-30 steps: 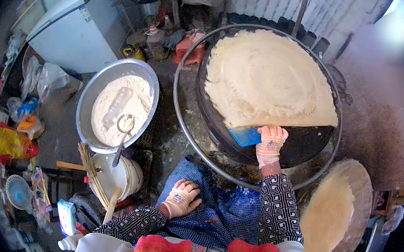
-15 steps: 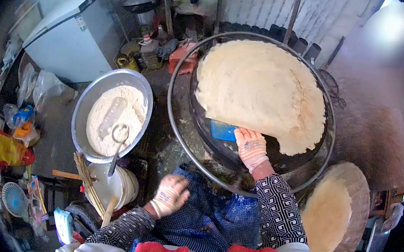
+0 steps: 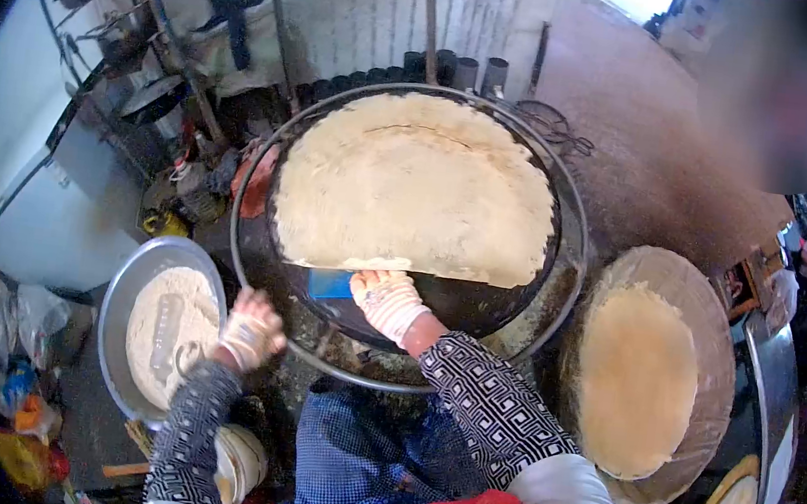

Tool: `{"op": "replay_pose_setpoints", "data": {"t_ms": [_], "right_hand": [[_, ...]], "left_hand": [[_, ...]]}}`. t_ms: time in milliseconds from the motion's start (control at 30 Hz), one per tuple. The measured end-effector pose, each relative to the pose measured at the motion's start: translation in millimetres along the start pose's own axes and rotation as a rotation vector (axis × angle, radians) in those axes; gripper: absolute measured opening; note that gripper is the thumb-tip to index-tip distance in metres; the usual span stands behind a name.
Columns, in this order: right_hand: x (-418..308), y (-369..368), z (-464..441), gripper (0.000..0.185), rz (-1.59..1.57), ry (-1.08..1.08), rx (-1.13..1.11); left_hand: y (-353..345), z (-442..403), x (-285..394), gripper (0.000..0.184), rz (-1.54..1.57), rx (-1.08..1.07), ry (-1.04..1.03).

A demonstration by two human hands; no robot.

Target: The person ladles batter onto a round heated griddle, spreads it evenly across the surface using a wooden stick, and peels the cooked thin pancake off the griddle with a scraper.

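A large, thin pale pancake (image 3: 421, 194) covers most of a round black griddle (image 3: 463, 300), its near edge nearly straight and leaving a dark strip bare. My gloved right hand (image 3: 385, 302) grips a blue scraper (image 3: 329, 284) and rests at that near edge. Fingers partly cover the scraper, so its full outline is hidden. My gloved left hand (image 3: 253, 330) is raised between the metal bowl (image 3: 118, 318) and the ring (image 3: 283, 343) around the griddle. It is blurred, with fingers loosely apart and no object visible in it.
Pale flour or batter with a ladle (image 3: 184, 358) fills the bowl at left. Below it stands a white bucket (image 3: 247, 460). At right, a round lined basket (image 3: 714, 391) holds a browned pancake (image 3: 639, 382). Dark cylinders (image 3: 465, 75) line the back wall.
The view has turned to the right. My left hand has risen from my lap toward the griddle ring. My right hand still holds the scraper at the pancake's near edge, which now looks straighter.
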State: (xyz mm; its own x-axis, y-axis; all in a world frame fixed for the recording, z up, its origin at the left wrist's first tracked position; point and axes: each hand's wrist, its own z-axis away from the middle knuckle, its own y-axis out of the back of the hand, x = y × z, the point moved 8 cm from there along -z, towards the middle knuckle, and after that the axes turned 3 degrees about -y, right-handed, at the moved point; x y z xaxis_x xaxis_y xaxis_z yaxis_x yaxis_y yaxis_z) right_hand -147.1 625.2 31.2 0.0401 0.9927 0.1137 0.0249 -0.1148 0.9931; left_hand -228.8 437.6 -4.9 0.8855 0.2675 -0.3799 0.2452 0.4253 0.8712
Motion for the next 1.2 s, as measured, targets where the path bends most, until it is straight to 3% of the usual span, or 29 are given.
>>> {"op": "replay_pose_setpoints", "data": {"t_ms": [67,100,133,167,200,233,300,367,400,433,500,567,833,1000,1200], "right_hand": [[2,-2,1,0.038,0.054,-0.017,0.005],[7,-8,1,0.038,0.036,-0.038,-0.028],[9,-11,-3,0.038,0.013,-0.049,-0.058],[7,-13,-8,0.038,-0.006,-0.051,-0.077],[10,-8,-7,0.038,-0.068,-0.024,0.014],[16,-17,-10,0.039,-0.163,-0.092,0.017],[17,-12,-8,0.037,-0.15,-0.085,-0.018],[17,9,-3,0.034,0.009,-0.091,0.002],[17,6,-3,0.032,0.075,-0.081,0.09],[21,2,-4,0.032,0.079,-0.129,0.075],[24,-11,-8,0.037,0.105,-0.158,-0.035],[27,-10,-9,0.037,0.103,-0.171,-0.006],[34,2,-3,0.028,0.124,-0.172,0.134],[36,9,0,0.029,0.07,-0.215,-0.016],[39,7,-1,0.029,0.085,-0.199,0.072]], "left_hand": [[-19,-3,61,0.024,0.11,0.341,-0.027],[23,9,98,0.023,0.121,0.409,-0.01],[41,3,128,0.032,0.346,0.111,0.077],[56,3,166,0.035,0.413,0.312,0.107],[73,-4,201,0.036,0.514,0.221,0.137],[92,-7,239,0.035,0.622,0.375,0.085],[108,20,321,0.035,0.678,0.556,-0.21],[80,59,379,0.043,0.671,0.557,-0.46],[66,70,373,0.049,0.696,0.459,-0.466],[67,83,349,0.051,0.763,0.232,-0.432],[11,96,304,0.053,0.748,0.191,-0.057],[-30,113,276,0.056,0.644,0.158,0.117],[-44,126,280,0.052,0.713,0.23,0.126],[-36,130,273,0.049,0.782,0.315,0.164],[0,151,196,0.047,0.866,0.565,0.373]]}}
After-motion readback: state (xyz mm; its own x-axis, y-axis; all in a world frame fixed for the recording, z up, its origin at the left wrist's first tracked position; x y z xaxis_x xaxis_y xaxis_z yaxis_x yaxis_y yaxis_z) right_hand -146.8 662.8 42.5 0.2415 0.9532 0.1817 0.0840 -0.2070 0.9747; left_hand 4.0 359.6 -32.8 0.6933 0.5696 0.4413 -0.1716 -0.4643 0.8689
